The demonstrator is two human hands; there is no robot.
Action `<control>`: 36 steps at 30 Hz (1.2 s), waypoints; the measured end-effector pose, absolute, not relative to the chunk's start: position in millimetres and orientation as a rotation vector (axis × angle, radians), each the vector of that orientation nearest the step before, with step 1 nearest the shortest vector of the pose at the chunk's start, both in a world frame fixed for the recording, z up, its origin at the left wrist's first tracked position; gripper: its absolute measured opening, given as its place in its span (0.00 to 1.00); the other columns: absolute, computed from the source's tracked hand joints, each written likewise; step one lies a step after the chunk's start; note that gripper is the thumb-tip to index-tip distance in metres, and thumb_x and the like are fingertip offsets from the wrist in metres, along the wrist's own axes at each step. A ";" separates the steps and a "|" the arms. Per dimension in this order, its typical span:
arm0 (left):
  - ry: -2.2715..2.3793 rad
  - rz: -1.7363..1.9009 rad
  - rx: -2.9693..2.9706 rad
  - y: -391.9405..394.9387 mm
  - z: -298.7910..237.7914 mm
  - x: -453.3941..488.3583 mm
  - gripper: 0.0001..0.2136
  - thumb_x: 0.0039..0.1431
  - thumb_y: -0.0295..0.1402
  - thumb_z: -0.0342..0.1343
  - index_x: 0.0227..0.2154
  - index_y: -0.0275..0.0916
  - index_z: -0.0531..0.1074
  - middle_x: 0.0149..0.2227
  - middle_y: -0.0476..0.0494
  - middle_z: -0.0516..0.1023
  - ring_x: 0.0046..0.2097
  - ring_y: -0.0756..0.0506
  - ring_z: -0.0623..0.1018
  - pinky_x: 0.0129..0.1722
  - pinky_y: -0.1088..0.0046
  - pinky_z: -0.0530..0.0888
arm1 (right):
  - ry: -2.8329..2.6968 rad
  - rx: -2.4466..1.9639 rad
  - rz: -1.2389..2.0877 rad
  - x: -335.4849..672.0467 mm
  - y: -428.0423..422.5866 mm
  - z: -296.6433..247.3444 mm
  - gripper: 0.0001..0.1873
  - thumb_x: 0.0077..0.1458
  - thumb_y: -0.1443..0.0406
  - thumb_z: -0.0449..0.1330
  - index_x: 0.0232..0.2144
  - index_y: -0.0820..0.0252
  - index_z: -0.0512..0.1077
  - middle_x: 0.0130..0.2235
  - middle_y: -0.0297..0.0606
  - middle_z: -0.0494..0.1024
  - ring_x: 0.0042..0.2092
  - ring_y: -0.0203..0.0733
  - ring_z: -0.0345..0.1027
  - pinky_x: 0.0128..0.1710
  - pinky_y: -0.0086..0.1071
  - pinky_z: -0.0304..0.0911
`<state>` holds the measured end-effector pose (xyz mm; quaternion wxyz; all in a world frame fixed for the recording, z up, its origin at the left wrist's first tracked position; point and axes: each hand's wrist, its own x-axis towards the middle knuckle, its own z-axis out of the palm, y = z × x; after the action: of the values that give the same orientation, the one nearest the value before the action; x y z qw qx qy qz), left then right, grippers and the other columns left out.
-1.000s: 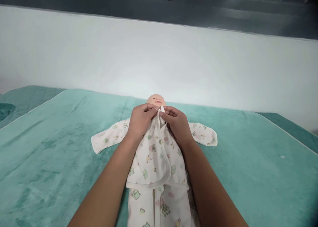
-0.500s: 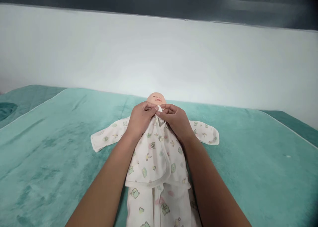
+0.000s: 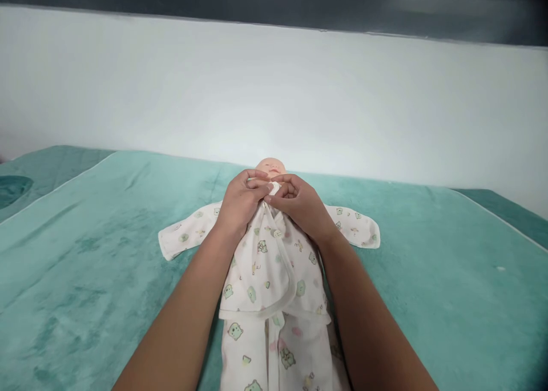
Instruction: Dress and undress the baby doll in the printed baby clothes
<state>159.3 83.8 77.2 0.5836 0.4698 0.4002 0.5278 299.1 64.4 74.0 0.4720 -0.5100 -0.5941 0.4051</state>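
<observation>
A baby doll (image 3: 269,165) lies on its back on a teal blanket (image 3: 85,254), dressed in a white printed top (image 3: 268,260) and matching trousers (image 3: 274,354). Its sleeves stretch out to both sides. My left hand (image 3: 242,205) and my right hand (image 3: 299,205) meet at the doll's neck, just under the chin. Both pinch the top's collar edge, fingers curled and pressed together. The doll's chest and most of its face are hidden behind my hands.
A white wall (image 3: 274,94) rises right behind the blanket's far edge. A darker teal surface (image 3: 25,174) shows at the far left and at the far right corner (image 3: 505,214). The blanket spreads wide on both sides of the doll.
My hands stay pinched at the collar and have crept slightly up towards the chin. The fingers have shifted a little on the fabric. The view has tilted down slightly.
</observation>
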 end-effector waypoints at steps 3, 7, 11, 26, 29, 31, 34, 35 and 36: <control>0.898 1.237 1.092 83.9 75.3 159.2 0.14 0.44 0.30 0.63 0.36 0.39 0.71 0.28 0.50 0.76 0.31 0.48 0.75 0.34 0.72 0.71 | -1.371 -1.219 1.065 305.0 67.9 69.8 0.19 0.49 0.56 0.64 0.42 0.57 0.72 0.26 0.29 0.71 0.27 0.33 0.61 0.26 0.27 0.58; 1.063 1.235 1.328 86.0 72.8 160.3 0.10 0.49 0.31 0.60 0.37 0.39 0.75 0.30 0.49 0.75 0.31 0.50 0.73 0.34 0.74 0.69 | -1.281 -1.246 1.082 308.5 73.5 63.3 0.11 0.51 0.58 0.61 0.35 0.59 0.74 0.22 0.30 0.70 0.24 0.33 0.60 0.24 0.27 0.56; 1.226 1.173 1.592 89.5 72.0 159.6 0.10 0.53 0.29 0.57 0.38 0.38 0.78 0.31 0.48 0.76 0.34 0.49 0.74 0.37 0.74 0.69 | -1.292 -1.261 1.052 307.2 73.6 62.9 0.10 0.48 0.62 0.63 0.35 0.58 0.76 0.22 0.29 0.70 0.24 0.32 0.60 0.23 0.27 0.56; 1.228 1.145 1.707 90.9 70.3 156.6 0.09 0.55 0.27 0.49 0.32 0.39 0.75 0.38 0.47 0.79 0.40 0.47 0.76 0.44 0.70 0.69 | -1.247 -1.326 1.052 307.7 76.7 62.6 0.10 0.48 0.59 0.64 0.32 0.57 0.79 0.19 0.29 0.68 0.22 0.32 0.55 0.22 0.28 0.52; 1.260 1.133 1.715 91.2 69.7 157.0 0.09 0.56 0.26 0.48 0.30 0.39 0.74 0.37 0.47 0.79 0.40 0.46 0.75 0.46 0.69 0.68 | -1.318 -1.415 0.931 304.8 75.1 66.4 0.10 0.49 0.58 0.62 0.30 0.56 0.79 0.20 0.29 0.70 0.22 0.32 0.56 0.23 0.29 0.53; 1.266 1.134 1.702 91.6 69.5 157.3 0.09 0.57 0.27 0.48 0.30 0.39 0.74 0.36 0.47 0.79 0.39 0.46 0.75 0.45 0.69 0.68 | -1.369 -1.474 0.782 302.5 75.3 67.7 0.09 0.50 0.60 0.60 0.28 0.57 0.78 0.25 0.30 0.75 0.24 0.33 0.60 0.26 0.30 0.56; 1.258 1.153 1.658 91.3 71.7 156.1 0.07 0.57 0.28 0.49 0.31 0.39 0.73 0.36 0.47 0.79 0.40 0.46 0.75 0.44 0.69 0.69 | -1.412 -1.517 0.593 300.2 76.9 66.7 0.08 0.49 0.61 0.59 0.27 0.58 0.76 0.34 0.34 0.79 0.31 0.37 0.67 0.33 0.32 0.59; 1.243 1.150 1.644 90.7 73.5 154.6 0.07 0.57 0.29 0.50 0.32 0.39 0.74 0.37 0.47 0.79 0.40 0.46 0.76 0.44 0.69 0.69 | -1.417 -1.518 0.572 299.9 77.3 66.1 0.07 0.49 0.61 0.59 0.28 0.57 0.76 0.35 0.34 0.80 0.33 0.39 0.68 0.35 0.32 0.60; 1.225 1.137 1.628 89.8 76.0 152.6 0.07 0.57 0.29 0.50 0.33 0.39 0.74 0.39 0.46 0.79 0.41 0.46 0.76 0.44 0.69 0.69 | -1.418 -1.513 0.570 299.9 77.4 65.8 0.08 0.49 0.61 0.59 0.28 0.57 0.76 0.35 0.34 0.80 0.34 0.39 0.69 0.36 0.33 0.60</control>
<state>152.6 89.8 76.0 0.3932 0.6415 0.4829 0.4480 299.9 77.4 65.8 0.4756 -0.6189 -0.5801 0.2330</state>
